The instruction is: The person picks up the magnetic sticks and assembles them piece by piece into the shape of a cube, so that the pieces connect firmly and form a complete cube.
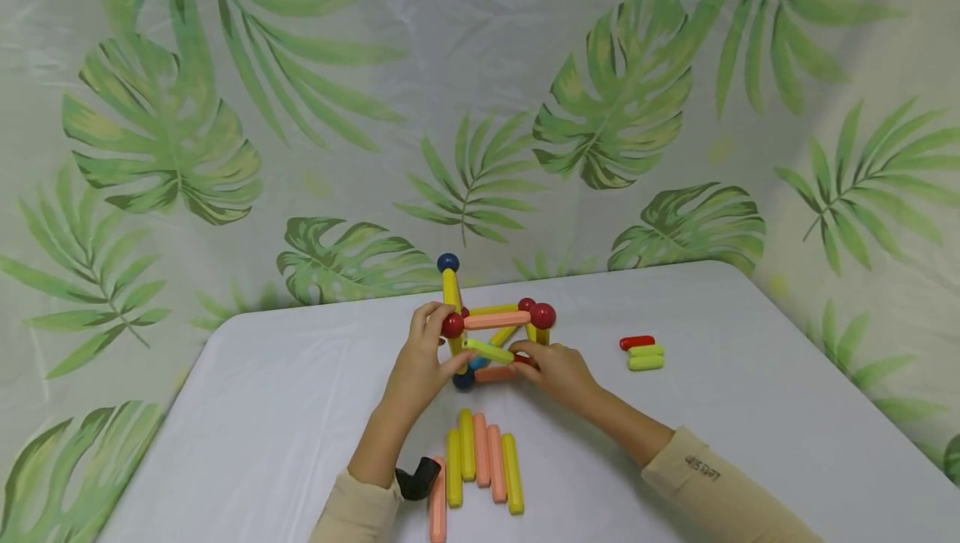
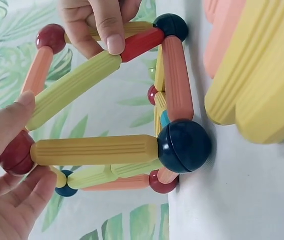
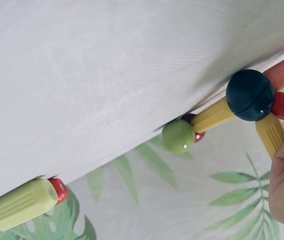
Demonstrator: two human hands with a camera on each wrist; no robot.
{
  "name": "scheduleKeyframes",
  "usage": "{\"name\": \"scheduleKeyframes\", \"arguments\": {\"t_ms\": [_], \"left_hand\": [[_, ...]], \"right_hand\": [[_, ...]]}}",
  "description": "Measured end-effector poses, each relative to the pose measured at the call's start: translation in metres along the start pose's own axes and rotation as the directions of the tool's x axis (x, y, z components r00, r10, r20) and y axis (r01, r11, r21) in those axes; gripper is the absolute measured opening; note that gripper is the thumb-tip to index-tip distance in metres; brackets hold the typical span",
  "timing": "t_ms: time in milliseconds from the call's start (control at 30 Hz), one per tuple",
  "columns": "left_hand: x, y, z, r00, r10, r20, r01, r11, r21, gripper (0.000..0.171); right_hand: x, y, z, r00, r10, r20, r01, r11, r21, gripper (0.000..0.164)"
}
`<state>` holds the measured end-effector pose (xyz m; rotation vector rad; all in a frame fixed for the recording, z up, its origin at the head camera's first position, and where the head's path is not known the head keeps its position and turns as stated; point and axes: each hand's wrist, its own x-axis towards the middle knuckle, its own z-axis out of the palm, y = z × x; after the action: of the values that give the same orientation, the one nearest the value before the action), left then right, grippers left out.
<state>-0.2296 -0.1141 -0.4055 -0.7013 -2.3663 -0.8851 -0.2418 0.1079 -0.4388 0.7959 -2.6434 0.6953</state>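
Observation:
A toy frame of fluted building rods and balls stands on the table, a dark blue ball [image 1: 447, 262] topping its tall yellow rod [image 1: 450, 289]. My left hand [image 1: 420, 364] grips the red ball [image 1: 453, 325] at the frame's near left corner, its thumb against one end of a lime-green rod [image 1: 487, 351]. That rod slants across the near face, meeting a short red rod [image 2: 144, 44] that reaches a dark blue corner ball [image 2: 172, 27]. Where these two rods join, my right hand [image 1: 562, 372] pinches them, thumb in front; its other fingers are partly hidden behind.
Several loose yellow and pink rods [image 1: 482, 450] lie in front of the frame, near my left sleeve. To the right rest a red rod [image 1: 637, 343] and two short lime rods [image 1: 646, 363]. A leaf-print cloth [image 1: 480, 110] hangs behind the white table [image 1: 285, 410].

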Motion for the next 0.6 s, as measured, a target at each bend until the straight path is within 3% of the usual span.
{"name": "scheduleKeyframes", "arguments": {"t_ms": [433, 533, 600], "left_hand": [[0.0031, -0.005, 0.0078, 0.994, -0.1, -0.047, 0.093, 0.988, -0.125, 0.05], [0.003, -0.0055, 0.008, 0.992, -0.111, -0.062, 0.102, 0.985, -0.138, 0.049], [0.0025, -0.0064, 0.0079, 0.991, -0.117, -0.058, 0.107, 0.983, -0.151, 0.05]], "right_hand": [[0.0039, -0.0048, 0.0009, 0.998, 0.051, -0.028, -0.052, 0.998, -0.018, 0.026], [0.0023, -0.0045, -0.0018, 0.999, 0.023, -0.038, -0.023, 1.0, -0.008, 0.029], [-0.0003, -0.0028, -0.0059, 0.996, -0.025, -0.09, 0.027, 1.0, 0.016, 0.028]]}}
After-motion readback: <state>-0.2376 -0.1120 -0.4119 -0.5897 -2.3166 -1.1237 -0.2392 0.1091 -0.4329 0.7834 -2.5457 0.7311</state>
